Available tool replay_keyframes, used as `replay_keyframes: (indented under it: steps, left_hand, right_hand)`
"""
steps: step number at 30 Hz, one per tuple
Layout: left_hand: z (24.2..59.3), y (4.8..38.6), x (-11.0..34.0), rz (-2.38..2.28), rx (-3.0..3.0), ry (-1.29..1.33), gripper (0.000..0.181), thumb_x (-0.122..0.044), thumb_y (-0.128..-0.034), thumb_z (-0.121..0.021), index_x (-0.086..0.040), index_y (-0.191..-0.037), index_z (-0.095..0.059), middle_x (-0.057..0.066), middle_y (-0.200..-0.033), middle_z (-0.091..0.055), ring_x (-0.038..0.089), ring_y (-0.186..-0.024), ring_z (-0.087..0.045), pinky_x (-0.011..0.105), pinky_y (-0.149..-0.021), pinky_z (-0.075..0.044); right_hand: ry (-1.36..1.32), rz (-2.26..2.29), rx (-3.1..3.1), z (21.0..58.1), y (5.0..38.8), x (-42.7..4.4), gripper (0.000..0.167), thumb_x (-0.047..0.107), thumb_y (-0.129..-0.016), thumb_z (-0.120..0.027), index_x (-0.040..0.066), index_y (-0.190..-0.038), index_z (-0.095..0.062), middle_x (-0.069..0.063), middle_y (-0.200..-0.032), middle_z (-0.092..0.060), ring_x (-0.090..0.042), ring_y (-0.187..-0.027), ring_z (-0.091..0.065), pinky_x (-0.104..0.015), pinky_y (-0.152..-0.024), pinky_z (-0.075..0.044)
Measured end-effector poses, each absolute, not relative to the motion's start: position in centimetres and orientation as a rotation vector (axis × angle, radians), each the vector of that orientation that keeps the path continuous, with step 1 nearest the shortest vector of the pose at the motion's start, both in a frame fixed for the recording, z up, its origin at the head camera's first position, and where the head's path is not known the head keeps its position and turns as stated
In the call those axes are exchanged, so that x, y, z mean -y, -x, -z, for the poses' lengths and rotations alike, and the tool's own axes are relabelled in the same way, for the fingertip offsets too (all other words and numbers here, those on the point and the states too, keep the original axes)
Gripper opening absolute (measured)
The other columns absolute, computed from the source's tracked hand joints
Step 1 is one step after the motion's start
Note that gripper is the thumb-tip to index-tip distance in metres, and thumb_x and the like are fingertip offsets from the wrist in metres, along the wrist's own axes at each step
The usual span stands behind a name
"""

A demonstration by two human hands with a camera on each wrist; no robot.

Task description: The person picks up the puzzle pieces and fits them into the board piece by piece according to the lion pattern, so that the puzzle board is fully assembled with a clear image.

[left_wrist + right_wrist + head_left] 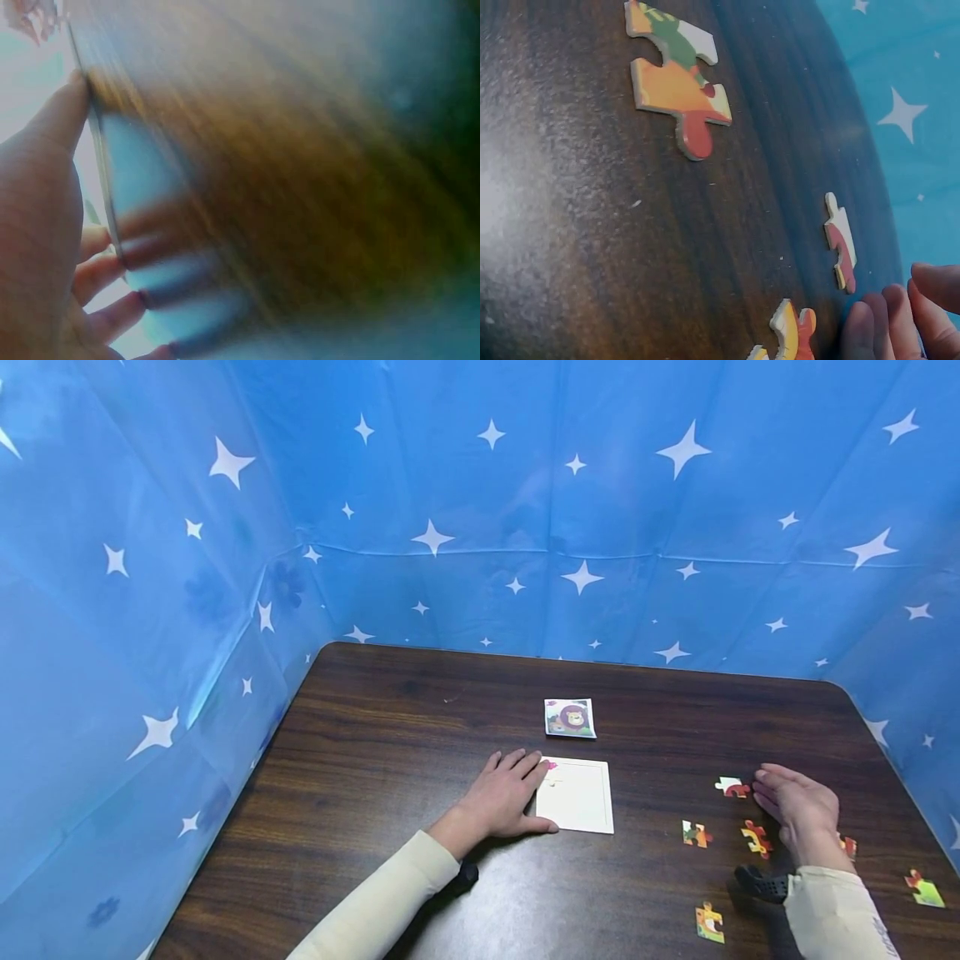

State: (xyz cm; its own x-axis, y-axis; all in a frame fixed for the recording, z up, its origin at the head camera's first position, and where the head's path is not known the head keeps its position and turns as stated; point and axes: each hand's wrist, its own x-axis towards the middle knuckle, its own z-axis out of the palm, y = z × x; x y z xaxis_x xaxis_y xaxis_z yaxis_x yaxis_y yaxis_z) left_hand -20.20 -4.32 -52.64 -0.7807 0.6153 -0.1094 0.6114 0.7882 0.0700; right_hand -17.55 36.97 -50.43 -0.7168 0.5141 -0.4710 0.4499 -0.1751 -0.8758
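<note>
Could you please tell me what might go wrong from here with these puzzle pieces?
The right hand might accidentally brush the partly hidden piece by its wrist. The green-and-red piece lies near the right edge of the table, so a stray bump could send it off. The left hand lies at the left edge of the white board; a push there could shift it.

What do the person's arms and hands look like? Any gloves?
No gloves: the hands are bare. The sleeves are cream. A black strap with holes shows at the right wrist, and something black under the left.
</note>
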Motion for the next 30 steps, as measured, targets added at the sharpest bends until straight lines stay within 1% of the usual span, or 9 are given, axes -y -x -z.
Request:
replay_keyframes:
  steps: [4,8,11,14,18,21,24,27,30]
  left_hand:
    - [52.6,20.1,4.2,-0.061,-2.855,-0.978,0.095,-0.079,-0.0874,-0.052,-0.02,-0.16,-0.033,0.005,-0.164,-0.036,0.029,-0.151,-0.034,0.056,-0.12,-0.031]
    - [52.5,20.1,4.2,-0.065,-2.854,-0.98,0.095,-0.079,-0.0875,-0.053,-0.02,-0.16,-0.033,0.005,-0.164,-0.036,0.03,-0.151,-0.035,0.056,-0.12,-0.031]
    - [52.5,20.1,4.2,-0.065,-2.853,-0.981,0.095,-0.079,-0.0875,-0.053,-0.02,-0.16,-0.033,0.005,-0.164,-0.036,0.03,-0.151,-0.035,0.057,-0.12,-0.032]
    - [52.6,20.2,4.2,-0.066,-2.855,-0.981,0.095,-0.079,-0.0872,-0.053,-0.02,-0.16,-0.033,0.005,-0.164,-0.037,0.03,-0.151,-0.035,0.057,-0.12,-0.032]
    - [52.5,20.2,4.2,-0.064,-2.852,-0.978,0.095,-0.079,-0.0874,-0.053,-0.021,-0.16,-0.033,0.005,-0.164,-0.036,0.03,-0.152,-0.034,0.057,-0.12,-0.031]
    - [52.5,20.2,4.2,-0.059,-2.851,-0.975,0.095,-0.079,-0.0874,-0.052,-0.021,-0.16,-0.033,0.005,-0.164,-0.036,0.03,-0.152,-0.034,0.056,-0.121,-0.031]
    - [52.5,20.2,4.2,-0.055,-2.845,-0.968,0.095,-0.079,-0.0873,-0.052,-0.021,-0.16,-0.032,0.005,-0.164,-0.035,0.03,-0.152,-0.034,0.056,-0.121,-0.03]
    - [52.6,20.2,4.1,-0.051,-2.839,-0.959,0.096,-0.08,-0.0873,-0.052,-0.022,-0.161,-0.031,0.004,-0.165,-0.034,0.029,-0.153,-0.033,0.056,-0.122,-0.03]
    - [52.8,20.2,4.1,-0.052,-2.836,-0.954,0.095,-0.08,-0.0876,-0.051,-0.022,-0.161,-0.03,0.004,-0.165,-0.034,0.029,-0.153,-0.032,0.056,-0.122,-0.029]
  right_hand:
    - [1.162,-1.963,2.094,50.6,17.6,-36.8,0.024,0.006,-0.097,-0.063,0.023,-0.083,-0.072,0.02,-0.063,-0.064,0.003,-0.062,-0.065,-0.017,-0.061,-0.058]
    - [1.158,-1.848,2.209,50.9,17.5,-36.5,0.013,0.006,-0.098,-0.062,0.009,-0.104,-0.073,0.02,-0.062,-0.06,0.005,-0.06,-0.063,-0.016,-0.059,-0.056]
    - [1.158,-1.748,2.288,50.9,17.5,-36.2,0.027,0.008,-0.098,-0.061,-0.004,-0.121,-0.067,0.02,-0.061,-0.059,0.004,-0.058,-0.062,-0.017,-0.057,-0.056]
    - [1.164,-1.619,2.385,51.0,17.4,-35.9,0.035,0.012,-0.098,-0.062,-0.007,-0.127,-0.064,0.019,-0.062,-0.058,0.004,-0.056,-0.06,-0.018,-0.054,-0.055]
    - [1.113,-1.426,2.528,50.9,17.5,-35.5,0.038,0.018,-0.098,-0.065,-0.006,-0.128,-0.065,0.017,-0.066,-0.059,0.004,-0.055,-0.058,-0.02,-0.053,-0.052]
    - [1.055,-1.261,2.627,50.9,17.5,-35.2,0.037,0.021,-0.097,-0.066,-0.005,-0.124,-0.068,-0.001,-0.069,-0.069,-0.006,-0.064,-0.062,-0.026,-0.066,-0.047]
    - [1.01,-1.128,2.703,51.0,17.4,-34.8,0.037,0.023,-0.097,-0.066,-0.005,-0.121,-0.069,-0.021,-0.095,-0.074,-0.03,-0.09,-0.063,-0.046,-0.08,-0.04]
    - [0.954,-1.028,2.755,51.3,17.4,-34.4,0.038,0.023,-0.096,-0.065,-0.007,-0.12,-0.068,-0.028,-0.118,-0.068,-0.046,-0.109,-0.055,-0.057,-0.089,-0.035]
    - [0.904,-0.963,2.771,51.6,17.4,-34.0,0.037,0.021,-0.095,-0.066,-0.008,-0.119,-0.068,-0.029,-0.121,-0.067,-0.048,-0.113,-0.053,-0.06,-0.094,-0.035]
